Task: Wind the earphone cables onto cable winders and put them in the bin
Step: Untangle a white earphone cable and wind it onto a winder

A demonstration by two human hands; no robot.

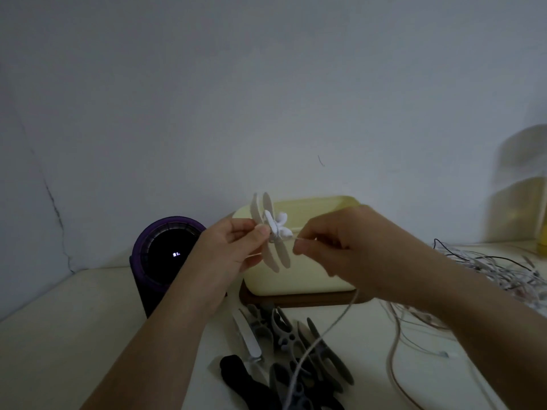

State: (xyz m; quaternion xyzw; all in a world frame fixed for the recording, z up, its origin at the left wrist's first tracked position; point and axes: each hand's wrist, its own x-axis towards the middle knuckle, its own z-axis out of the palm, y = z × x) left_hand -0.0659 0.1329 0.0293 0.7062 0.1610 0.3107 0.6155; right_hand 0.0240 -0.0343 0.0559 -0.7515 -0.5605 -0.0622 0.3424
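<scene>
While the left hand (236, 250) is pinching a smooth, pale, winged cable winder (278, 255) with white earbuds (280, 224) at its hub, the right hand (334, 247) is pinching the thin white cable (324, 332) trailing toward six o'clock. Behind them the rounded cream bin (296, 279) is sitting, contents hidden; grey spare winders (291, 338) are lying at six, tangled cables (503, 270) at three.

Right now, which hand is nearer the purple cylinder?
Left. The left hand sits at the right edge of the purple cylinder; the right hand is farther right, before the yellow bin.
</scene>
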